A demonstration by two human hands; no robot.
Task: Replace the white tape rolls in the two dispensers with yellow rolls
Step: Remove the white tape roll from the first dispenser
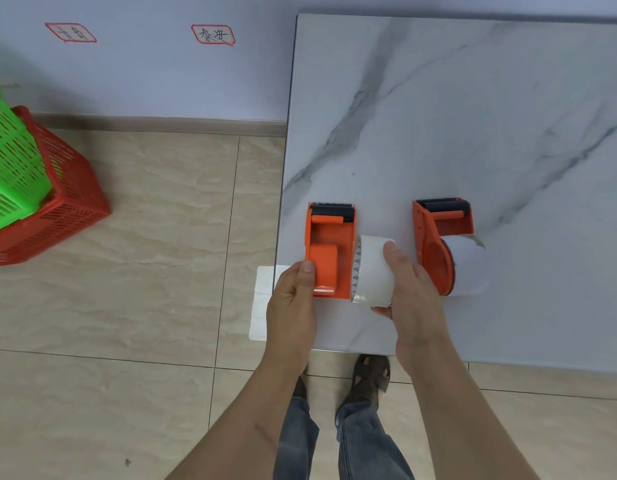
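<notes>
Two orange tape dispensers lie on the marble table (473, 98) near its front left corner. My left hand (293, 299) grips the handle end of the left dispenser (329, 251). My right hand (409, 289) holds a white tape roll (371, 271) right beside that dispenser's right side, thumb on top of the roll. The right dispenser (438, 244) lies on its side with a white roll (468, 268) still on its hub and a loose tape end sticking out. No yellow roll is in view.
A red plastic basket (64, 209) with a green basket (12, 168) inside stands on the tiled floor at the left. A white sheet (262, 303) lies on the floor under the table's left edge. My feet are below the front edge.
</notes>
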